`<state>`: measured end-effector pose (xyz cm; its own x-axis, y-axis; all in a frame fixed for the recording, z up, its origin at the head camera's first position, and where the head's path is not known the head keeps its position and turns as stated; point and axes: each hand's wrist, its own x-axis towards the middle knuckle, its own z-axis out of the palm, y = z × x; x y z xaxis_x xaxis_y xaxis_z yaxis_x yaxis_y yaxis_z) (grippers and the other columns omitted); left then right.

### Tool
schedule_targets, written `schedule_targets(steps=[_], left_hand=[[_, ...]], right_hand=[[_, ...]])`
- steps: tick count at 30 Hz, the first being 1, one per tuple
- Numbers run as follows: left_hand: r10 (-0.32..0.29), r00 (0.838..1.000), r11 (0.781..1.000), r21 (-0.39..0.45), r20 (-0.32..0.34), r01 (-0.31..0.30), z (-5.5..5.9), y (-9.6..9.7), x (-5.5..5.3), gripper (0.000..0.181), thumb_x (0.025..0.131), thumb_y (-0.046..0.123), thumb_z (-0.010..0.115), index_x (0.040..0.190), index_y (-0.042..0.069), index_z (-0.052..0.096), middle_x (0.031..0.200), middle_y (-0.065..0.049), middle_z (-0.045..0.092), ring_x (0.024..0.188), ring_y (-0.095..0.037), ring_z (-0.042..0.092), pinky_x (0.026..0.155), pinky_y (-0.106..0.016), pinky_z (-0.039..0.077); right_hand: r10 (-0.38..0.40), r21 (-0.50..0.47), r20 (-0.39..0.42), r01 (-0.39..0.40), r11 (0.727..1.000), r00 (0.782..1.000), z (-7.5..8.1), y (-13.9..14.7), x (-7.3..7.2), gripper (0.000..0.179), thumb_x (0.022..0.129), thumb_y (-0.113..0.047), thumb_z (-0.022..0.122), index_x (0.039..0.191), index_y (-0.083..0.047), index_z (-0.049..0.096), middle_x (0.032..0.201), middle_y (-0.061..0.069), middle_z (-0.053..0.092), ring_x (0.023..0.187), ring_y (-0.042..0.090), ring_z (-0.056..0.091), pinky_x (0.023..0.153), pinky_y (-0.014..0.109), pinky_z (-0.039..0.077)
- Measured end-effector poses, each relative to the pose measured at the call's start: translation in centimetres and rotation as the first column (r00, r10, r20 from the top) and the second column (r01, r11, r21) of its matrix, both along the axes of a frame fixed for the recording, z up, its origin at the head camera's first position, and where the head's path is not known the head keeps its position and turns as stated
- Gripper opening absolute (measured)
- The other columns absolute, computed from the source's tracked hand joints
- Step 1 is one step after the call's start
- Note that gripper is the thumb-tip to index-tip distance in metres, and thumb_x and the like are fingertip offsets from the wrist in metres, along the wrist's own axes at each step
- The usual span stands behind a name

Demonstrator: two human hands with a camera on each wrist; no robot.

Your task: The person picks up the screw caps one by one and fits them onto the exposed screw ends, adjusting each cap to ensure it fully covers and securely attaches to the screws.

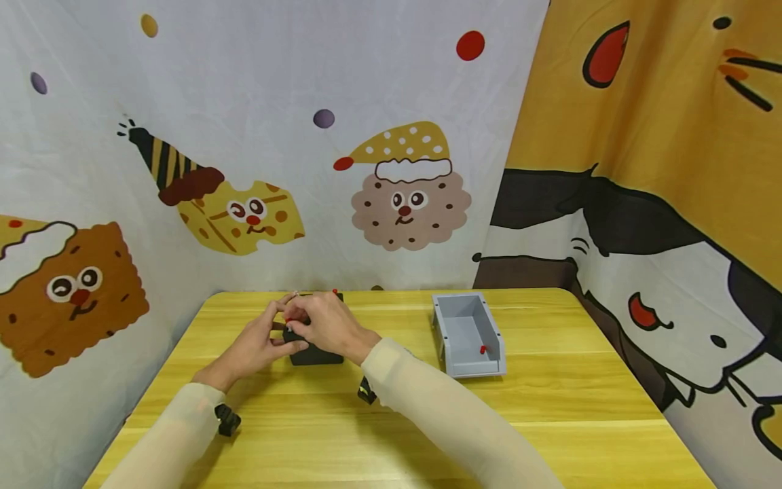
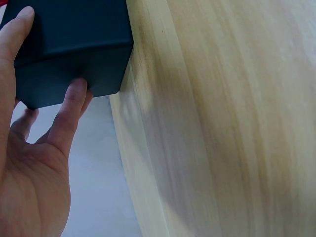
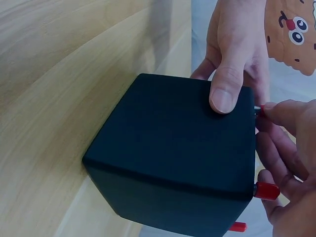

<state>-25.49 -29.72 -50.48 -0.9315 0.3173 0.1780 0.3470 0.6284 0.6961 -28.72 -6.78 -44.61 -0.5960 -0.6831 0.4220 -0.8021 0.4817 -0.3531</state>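
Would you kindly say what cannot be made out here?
Head view: much of the top of the black box, behind the right hand.
Right wrist view: most of the pinched red peg, behind that hand.
Left wrist view: part of the left hand, beyond the left edge.

There it was in the head view: your right hand (image 1: 330, 326) covered much of the top of the black box (image 1: 318, 354), and the small red piece (image 1: 482, 350) in the grey bin (image 1: 476, 370) was too tiny to make out in detail. Both your sleeves (image 1: 171, 435) ran off the bottom edge. Over to the right wrist: the pinched red peg (image 3: 262, 110) showed barely a sliver, the box blocked part of the lowest red peg (image 3: 238, 227), and the frame cut off your right hand. Left wrist now: the top edge clipped the box, your left hand (image 2: 37, 182) left the picture, and a red speck (image 2: 3, 2) in the corner defied naming.
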Motion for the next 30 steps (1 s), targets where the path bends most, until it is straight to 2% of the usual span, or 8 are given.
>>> schedule_targets(steps=[6, 10, 17, 21, 25, 30], left_hand=[[-0.002, 1.0, 1.0, 0.005, 0.003, 0.002, 0.0, 0.0, -0.2, 0.076, 0.107, 0.038, 0.089, 0.166, 0.017, 0.045, 0.195, -0.021, 0.023, 0.137, -0.049, 0.075, 0.094, -0.036, 0.073], [-0.005, 1.0, 1.0, 0.0, -0.004, 0.005, 0.1, -0.1, -0.1, 0.075, 0.108, 0.036, 0.088, 0.166, 0.016, 0.045, 0.195, -0.019, 0.024, 0.138, -0.048, 0.075, 0.093, -0.034, 0.072], [-0.006, 1.0, 1.0, -0.018, -0.021, 0.006, -0.1, -0.2, 0.0, 0.068, 0.108, 0.029, 0.089, 0.159, 0.013, 0.047, 0.193, -0.023, 0.027, 0.136, -0.05, 0.075, 0.092, -0.034, 0.072], [0.004, 1.0, 0.999, -0.032, -0.015, -0.005, -0.1, -0.3, 0.2, 0.073, 0.108, 0.029, 0.089, 0.164, 0.013, 0.045, 0.193, -0.021, 0.027, 0.138, -0.05, 0.075, 0.093, -0.035, 0.072], [0.006, 1.0, 0.999, -0.037, -0.011, -0.006, 0.1, -0.2, 0.1, 0.075, 0.108, 0.033, 0.088, 0.165, 0.013, 0.043, 0.194, -0.02, 0.026, 0.138, -0.05, 0.075, 0.094, -0.037, 0.073], [0.009, 1.0, 0.999, -0.039, -0.01, -0.009, 0.2, 0.0, 0.1, 0.077, 0.108, 0.036, 0.088, 0.165, 0.012, 0.043, 0.194, -0.022, 0.025, 0.139, -0.052, 0.074, 0.092, -0.037, 0.073]], right_hand=[[-0.025, 0.053, -0.01, 0.025, 0.998, 1.0, -0.1, -0.1, -0.2, 0.013, 0.111, -0.027, 0.085, 0.121, -0.018, 0.086, 0.109, -0.008, 0.09, 0.091, -0.002, 0.081, 0.081, 0.008, 0.059], [-0.028, 0.055, -0.025, 0.029, 0.998, 0.999, 0.0, -0.2, 0.0, 0.012, 0.111, -0.026, 0.085, 0.119, -0.018, 0.086, 0.108, -0.008, 0.089, 0.092, 0.002, 0.081, 0.081, 0.011, 0.06], [-0.057, 0.091, -0.083, 0.064, 0.994, 0.995, 0.0, -0.3, 0.5, 0.014, 0.111, -0.029, 0.084, 0.121, -0.02, 0.088, 0.112, -0.009, 0.089, 0.102, 0.009, 0.078, 0.093, 0.022, 0.063], [-0.079, 0.094, -0.124, 0.091, 0.991, 0.989, 0.0, -0.3, 0.8, 0.016, 0.111, -0.031, 0.085, 0.122, -0.021, 0.088, 0.116, -0.009, 0.088, 0.107, 0.012, 0.078, 0.098, 0.028, 0.065], [-0.111, 0.112, -0.171, 0.131, 0.985, 0.979, 0.0, -0.2, 0.9, 0.019, 0.11, -0.034, 0.086, 0.123, -0.022, 0.089, 0.118, -0.007, 0.087, 0.107, 0.015, 0.078, 0.095, 0.03, 0.066], [-0.137, 0.116, -0.172, 0.158, 0.981, 0.976, -0.4, 0.1, 1.0, 0.02, 0.11, -0.036, 0.085, 0.126, -0.023, 0.089, 0.127, -0.003, 0.084, 0.113, 0.018, 0.077, 0.1, 0.035, 0.066]])
